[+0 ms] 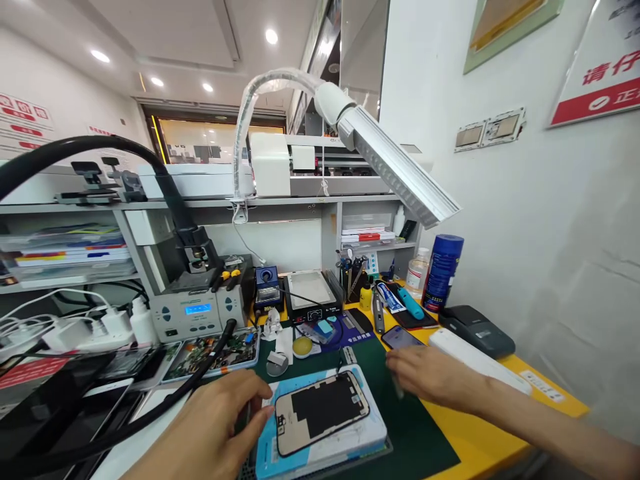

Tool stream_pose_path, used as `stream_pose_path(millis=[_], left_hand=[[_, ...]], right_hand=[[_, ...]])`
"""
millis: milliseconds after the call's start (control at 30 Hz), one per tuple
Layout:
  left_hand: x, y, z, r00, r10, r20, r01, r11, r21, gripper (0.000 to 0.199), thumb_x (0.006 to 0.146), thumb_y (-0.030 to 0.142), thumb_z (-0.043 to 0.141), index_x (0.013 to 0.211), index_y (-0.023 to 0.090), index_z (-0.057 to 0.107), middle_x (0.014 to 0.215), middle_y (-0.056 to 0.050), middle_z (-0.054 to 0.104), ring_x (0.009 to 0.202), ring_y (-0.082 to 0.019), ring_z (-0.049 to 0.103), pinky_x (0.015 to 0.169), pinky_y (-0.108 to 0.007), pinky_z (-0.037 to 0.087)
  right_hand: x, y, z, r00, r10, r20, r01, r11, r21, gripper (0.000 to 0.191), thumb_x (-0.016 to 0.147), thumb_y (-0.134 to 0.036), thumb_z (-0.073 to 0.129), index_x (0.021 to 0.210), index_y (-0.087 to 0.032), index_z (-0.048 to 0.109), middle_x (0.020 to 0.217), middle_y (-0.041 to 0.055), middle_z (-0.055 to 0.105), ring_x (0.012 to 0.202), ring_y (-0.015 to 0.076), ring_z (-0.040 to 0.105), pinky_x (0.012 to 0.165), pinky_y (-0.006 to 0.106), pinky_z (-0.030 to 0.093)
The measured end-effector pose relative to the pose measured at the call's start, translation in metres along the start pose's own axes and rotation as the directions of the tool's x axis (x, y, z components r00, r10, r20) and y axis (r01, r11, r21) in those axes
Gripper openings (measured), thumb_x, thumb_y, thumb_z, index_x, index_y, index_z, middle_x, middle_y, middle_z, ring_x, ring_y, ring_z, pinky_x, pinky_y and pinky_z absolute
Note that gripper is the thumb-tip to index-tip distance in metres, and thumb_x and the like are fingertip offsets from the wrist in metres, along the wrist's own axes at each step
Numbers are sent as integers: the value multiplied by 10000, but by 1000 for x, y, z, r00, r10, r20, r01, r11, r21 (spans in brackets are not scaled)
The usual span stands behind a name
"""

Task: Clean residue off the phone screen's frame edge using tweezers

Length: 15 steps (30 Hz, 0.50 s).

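Observation:
A phone screen panel (323,411) lies with its back side up, black and pale grey with a dark rim. Under it is a blue and white box (373,427). My left hand (215,417) is at the left edge of the panel, thumb and forefinger apart, with nothing visible between them; whether the fingertips touch the panel I cannot tell. To the right of the box my right hand (430,375) hovers low over the green mat (415,437), fingers curled together. A small blurred thing sticks out below them, too unclear to name. Close beyond lies a phone (400,337).
At the left stand a hot air station (195,313) with a black hose and a tray of circuit boards (215,353). A lamp (395,160) hangs overhead. A blue spray can (443,272) and a white bar-shaped case (477,360) line the right side by the wall.

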<state>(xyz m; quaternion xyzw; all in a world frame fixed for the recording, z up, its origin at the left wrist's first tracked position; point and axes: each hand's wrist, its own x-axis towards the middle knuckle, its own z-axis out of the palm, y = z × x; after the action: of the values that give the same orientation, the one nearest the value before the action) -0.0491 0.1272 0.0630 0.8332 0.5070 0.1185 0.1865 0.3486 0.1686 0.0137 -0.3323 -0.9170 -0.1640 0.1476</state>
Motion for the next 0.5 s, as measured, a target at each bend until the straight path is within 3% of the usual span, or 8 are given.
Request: stream_pose_path(millis=[33, 100, 167, 333, 500], left_hand=[[2, 0, 2, 1000, 5, 0, -5, 1000, -6, 341, 1012, 485, 387, 1055, 281, 656, 1043, -28, 677, 917, -191, 651, 739, -274, 491], [6, -1, 5, 1000, 29, -8, -29, 999, -25, 285, 980, 462, 471, 1123, 294, 650, 1147, -35, 659, 1002, -204, 661, 791, -282, 533], [11, -3, 11, 998, 52, -36, -53, 998, -38, 323, 926, 441, 570, 1215, 309, 631, 1261, -42, 635, 1110, -224, 659, 890, -310, 563], [17, -20, 31, 1000, 19, -3, -18, 997, 71, 667, 805, 453, 725, 1431, 343, 525, 1516, -65, 521, 1398, -315, 521, 1133, -476, 481], [14, -55, 57, 991, 116, -66, -95, 963, 252, 735, 847, 531, 686, 1516, 396, 414, 1586, -37, 475, 1416, -320, 513, 1078, -483, 538]], right_hand=[[2, 0, -6, 990, 131, -51, -125, 986, 112, 189, 1016, -301, 638, 1156, -179, 673, 1078, 49, 729, 838, 169, 725, 715, 336, 628], [10, -5, -16, 913, 394, -107, -337, 875, 346, 180, 1051, -304, 574, 1146, -177, 659, 1014, 40, 739, 810, 167, 739, 679, 316, 634], [23, -16, -19, 848, 529, -29, -426, 713, 557, 213, 1095, -304, 457, 1099, -154, 607, 859, 28, 759, 706, 165, 764, 604, 293, 632], [54, -39, 3, 761, 609, 221, -499, 334, 800, 172, 1006, -327, 521, 871, -221, 532, 595, -19, 709, 437, 129, 618, 429, 236, 489], [62, -42, 20, 697, 637, 330, -531, 148, 834, 141, 963, -311, 558, 855, -221, 561, 508, -70, 605, 453, 112, 538, 434, 218, 346]])
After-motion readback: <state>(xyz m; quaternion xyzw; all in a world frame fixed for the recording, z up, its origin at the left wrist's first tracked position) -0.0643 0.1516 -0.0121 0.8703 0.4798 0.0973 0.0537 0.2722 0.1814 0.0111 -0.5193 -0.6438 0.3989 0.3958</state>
